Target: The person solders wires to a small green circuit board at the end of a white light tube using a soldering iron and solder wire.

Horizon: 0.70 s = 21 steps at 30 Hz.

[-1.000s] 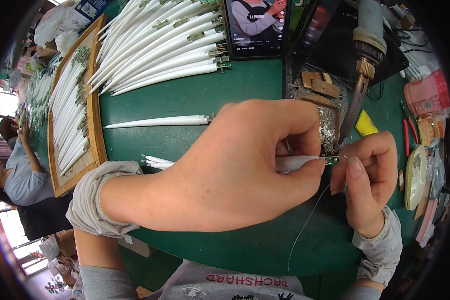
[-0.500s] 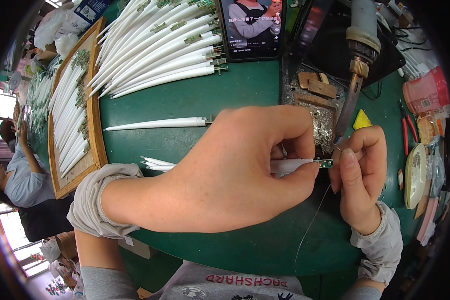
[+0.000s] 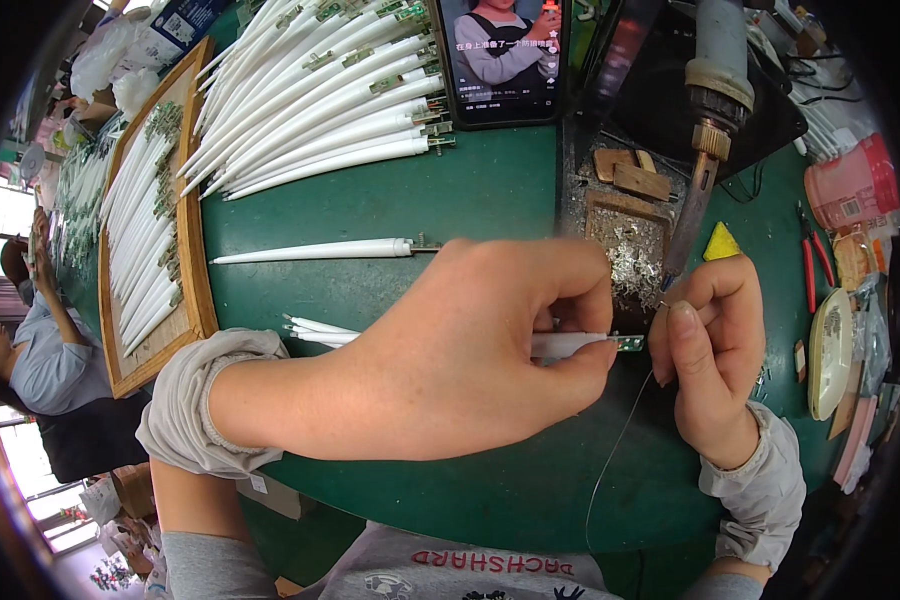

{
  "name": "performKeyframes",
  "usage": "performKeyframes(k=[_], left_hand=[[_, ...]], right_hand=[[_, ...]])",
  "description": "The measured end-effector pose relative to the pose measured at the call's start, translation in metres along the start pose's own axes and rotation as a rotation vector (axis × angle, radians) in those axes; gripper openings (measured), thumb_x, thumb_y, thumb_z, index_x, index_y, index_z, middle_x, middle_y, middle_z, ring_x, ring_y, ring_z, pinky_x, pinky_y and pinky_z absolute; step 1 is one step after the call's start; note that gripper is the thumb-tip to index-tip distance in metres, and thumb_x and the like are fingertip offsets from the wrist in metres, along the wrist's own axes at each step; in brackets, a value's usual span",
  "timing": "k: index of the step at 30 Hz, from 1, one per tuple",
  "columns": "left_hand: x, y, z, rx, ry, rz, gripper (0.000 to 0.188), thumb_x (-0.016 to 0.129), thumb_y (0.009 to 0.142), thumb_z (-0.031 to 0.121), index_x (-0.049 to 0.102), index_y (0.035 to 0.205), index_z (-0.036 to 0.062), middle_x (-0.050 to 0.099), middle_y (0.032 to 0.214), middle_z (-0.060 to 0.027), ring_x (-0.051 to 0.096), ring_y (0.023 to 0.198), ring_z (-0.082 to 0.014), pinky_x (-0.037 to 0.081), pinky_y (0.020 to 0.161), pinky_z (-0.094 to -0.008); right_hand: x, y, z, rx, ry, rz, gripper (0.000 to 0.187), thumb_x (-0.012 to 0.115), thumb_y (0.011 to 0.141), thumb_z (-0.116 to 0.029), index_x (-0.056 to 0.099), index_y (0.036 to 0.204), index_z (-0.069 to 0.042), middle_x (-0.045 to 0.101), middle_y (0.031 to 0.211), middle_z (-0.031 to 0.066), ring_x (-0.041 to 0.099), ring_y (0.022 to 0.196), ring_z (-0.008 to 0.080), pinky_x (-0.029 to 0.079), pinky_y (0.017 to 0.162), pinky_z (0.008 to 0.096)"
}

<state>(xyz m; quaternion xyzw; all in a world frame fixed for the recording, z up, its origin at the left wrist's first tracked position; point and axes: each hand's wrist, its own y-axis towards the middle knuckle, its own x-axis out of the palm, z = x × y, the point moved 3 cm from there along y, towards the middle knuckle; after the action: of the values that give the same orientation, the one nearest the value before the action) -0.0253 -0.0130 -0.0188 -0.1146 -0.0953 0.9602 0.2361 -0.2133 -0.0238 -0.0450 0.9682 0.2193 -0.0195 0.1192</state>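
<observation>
My left hand [image 3: 440,350] is closed around a white tapered stick [image 3: 568,345], held level. A small green circuit board [image 3: 629,343] sticks out of its right end. To the right, my right hand [image 3: 715,350] pinches a thin solder wire [image 3: 618,440] between thumb and forefinger; the wire trails down toward my lap. The wire's short end meets or nearly meets the tip of a soldering iron [image 3: 705,165], which slants down from above. Between the board and my right fingertips is a small gap.
Several white sticks [image 3: 320,110] with boards lie heaped at the back left, beside a wood-framed tray [image 3: 205,290] of more. One stick [image 3: 315,250] lies alone. A phone [image 3: 505,65], scrap-filled holder [image 3: 630,245], yellow sponge [image 3: 723,241] and red-handled pliers [image 3: 815,255] surround the hands.
My left hand has drawn the stick a little left and down, away from the iron. My right hand has shifted slightly left, still pinching the wire.
</observation>
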Motion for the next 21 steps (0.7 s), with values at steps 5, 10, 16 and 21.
performKeyframes(k=[5,10,16,21], left_hand=[[0.007,-0.003,-0.010,0.371,0.543,0.122,0.015,0.069,0.074,0.003,0.057,0.083,0.0024,0.054,0.073,-0.0064,0.054,0.066,-0.0185,0.045,0.058,-0.0288],[0.009,-0.009,-0.013,0.536,0.815,0.159,0.023,0.072,0.068,0.007,0.056,0.084,0.0041,0.051,0.080,-0.0078,0.051,0.076,-0.0295,0.045,0.066,-0.0381],[-0.033,-0.020,0.017,0.253,1.386,0.196,0.023,0.072,0.069,0.014,0.055,0.082,0.0053,0.053,0.084,-0.0083,0.054,0.082,-0.0271,0.046,0.070,-0.0368],[-0.051,-0.017,0.003,0.061,1.586,0.059,0.016,0.068,0.074,0.010,0.055,0.083,0.0052,0.055,0.078,-0.0108,0.058,0.080,-0.0276,0.048,0.068,-0.0382]], right_hand=[[0.001,-0.002,0.001,0.028,0.012,0.009,0.013,0.050,0.095,-0.006,0.039,0.097,-0.001,0.051,0.068,0.0025,0.044,0.053,0.0041,0.035,0.049,0.0179],[0.000,-0.003,0.001,0.051,-0.002,0.001,0.014,0.051,0.095,-0.006,0.039,0.097,0.000,0.051,0.068,0.0026,0.045,0.054,0.0042,0.036,0.050,0.0180],[0.000,-0.003,0.002,0.040,-0.013,-0.003,0.014,0.052,0.095,-0.007,0.040,0.095,0.000,0.051,0.067,0.0023,0.045,0.054,0.0042,0.035,0.050,0.0183],[0.000,-0.003,0.001,0.061,-0.001,0.006,0.014,0.054,0.094,-0.007,0.041,0.095,0.000,0.051,0.066,0.0013,0.045,0.054,0.0035,0.035,0.050,0.0181]])
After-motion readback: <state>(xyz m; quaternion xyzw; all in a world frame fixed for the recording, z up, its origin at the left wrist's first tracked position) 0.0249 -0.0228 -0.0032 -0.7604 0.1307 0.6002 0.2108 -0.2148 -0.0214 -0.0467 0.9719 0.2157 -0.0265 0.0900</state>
